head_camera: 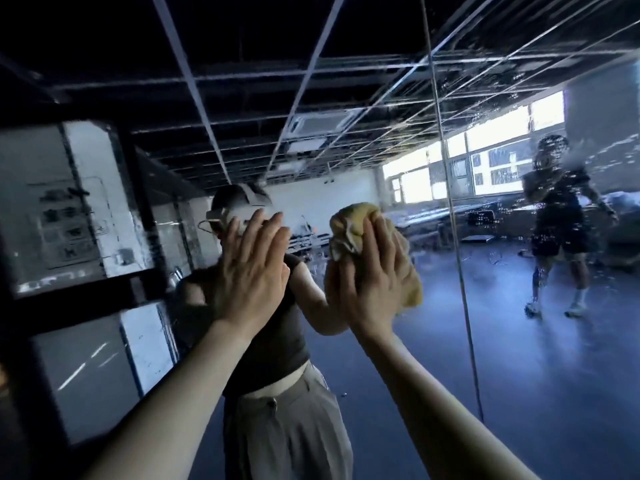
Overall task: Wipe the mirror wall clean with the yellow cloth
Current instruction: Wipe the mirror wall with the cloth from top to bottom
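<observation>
- I see the left hand (250, 268) flat on the mirror wall (519, 368), fingers straight and close together, holding nothing.
- The right hand (372, 284) presses the yellow cloth (349, 221) against the glass. Its fingers lie straight and spread over the cloth rather than wrapped round it.
- The thumb side is hidden behind the cloth, so I can't tell if the thumb hooks it.
- The cloth is bunched up between palm and mirror. It bulges out above the fingertips and below the outer edge of the hand.
- The cloth sits just right of the left hand, and the hands are near each other but apart.
- A vertical seam (460, 271) splits the mirror into panels. Both hands and the cloth are on the panel left of it.
- The panel right of the seam shows specks (502, 140), probably droplets; blurry on my feed.
- The wearer's reflection (273, 344) is behind the hands: dark top, light trousers.
- A second person (561, 233) is reflected far right, standing on the blue floor (433, 393).
- Bright windows (415, 183) are reflected in the background.
</observation>
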